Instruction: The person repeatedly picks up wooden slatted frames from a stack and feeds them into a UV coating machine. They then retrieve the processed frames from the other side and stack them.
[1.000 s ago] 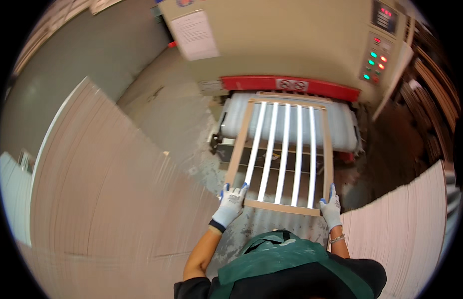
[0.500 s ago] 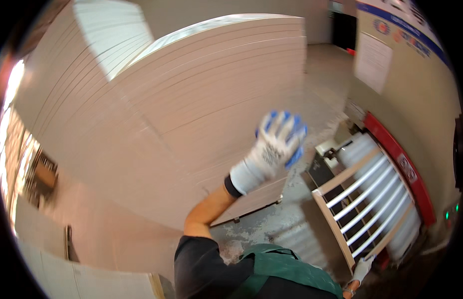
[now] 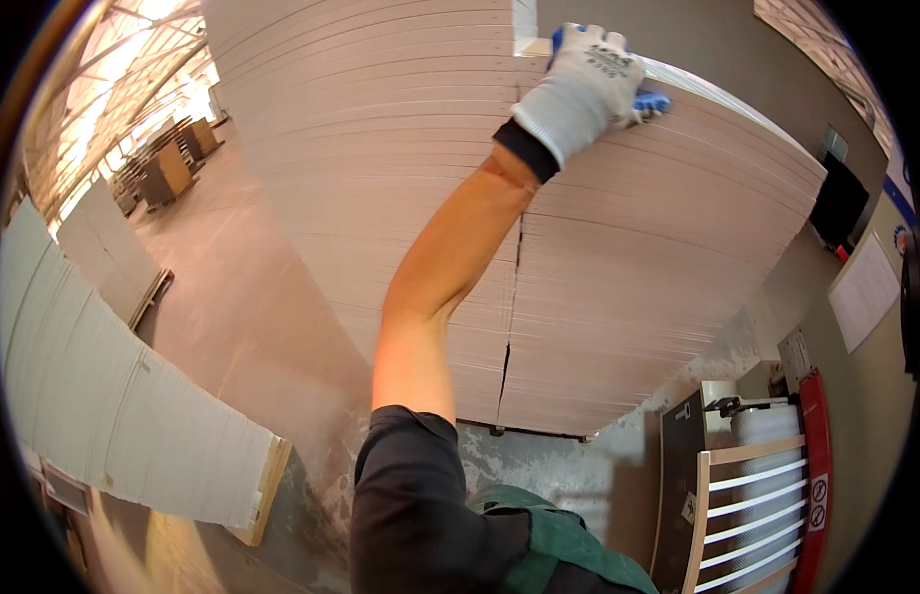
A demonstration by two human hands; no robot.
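Observation:
My left hand [image 3: 594, 77], in a white knit glove with blue coating on the palm side, reaches up to the top edge of a tall stack of pale flat boards [image 3: 638, 238]. It is open: the thumb stands apart from the fingers, which extend over the top, their tips partly hidden. I see no board lifted in it. The bare forearm and black sleeve cross in front of the stack. A higher stack of the same boards [image 3: 381, 129] adjoins on the left, with a dark vertical seam between. My right hand is out of view.
At the lower right, a slatted wooden frame [image 3: 700, 510] with white bars stands before a plastic-wrapped roll, beside a red-edged machine panel [image 3: 815, 465]. Another board stack [image 3: 133, 396] on a wooden base stands at the left. Further stacks [image 3: 168, 173] stand far off across the floor.
My left hand has moved up and away to the stack's top edge. The view has swung left, putting the slatted frame lower right. My right hand, earlier at that frame, has left view.

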